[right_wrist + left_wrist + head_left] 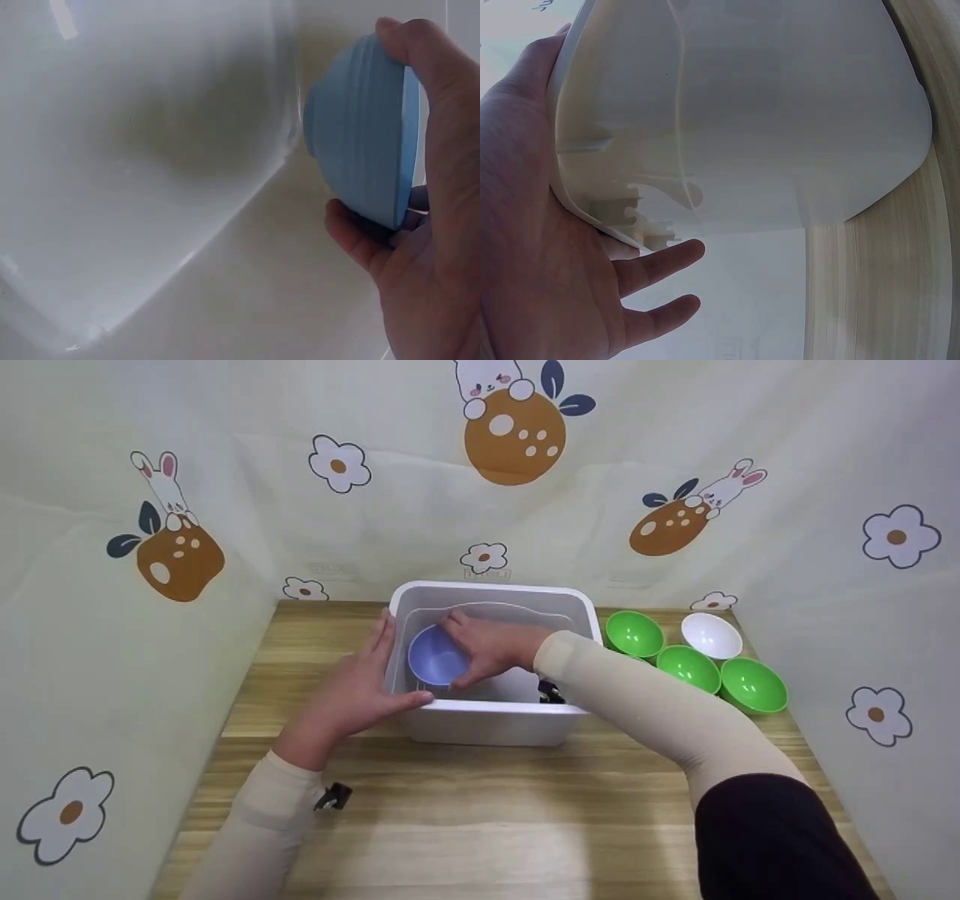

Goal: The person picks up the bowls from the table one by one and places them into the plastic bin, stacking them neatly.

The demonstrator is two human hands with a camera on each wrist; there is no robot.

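A white plastic bin [487, 727] stands on the wooden table. Inside it, my right hand [495, 649] grips a blue bowl [431, 658] by the rim, thumb on one side and fingers on the other. The right wrist view shows the bowl [360, 135] turned on its side, its ridged outer wall and foot facing the bin's floor and wall. At the bin's front left corner rests my left hand [352, 690], thumb along the front rim and fingers along the left rim. Two of its straight fingers [664, 268] reach past the bin's outer wall in the left wrist view.
Right of the bin sit several green bowls [686, 669] and a white bowl [711, 636], one green bowl partly hidden by my right sleeve. Patterned cloth [375, 525] walls enclose the wooden table [487, 810] at the back and sides.
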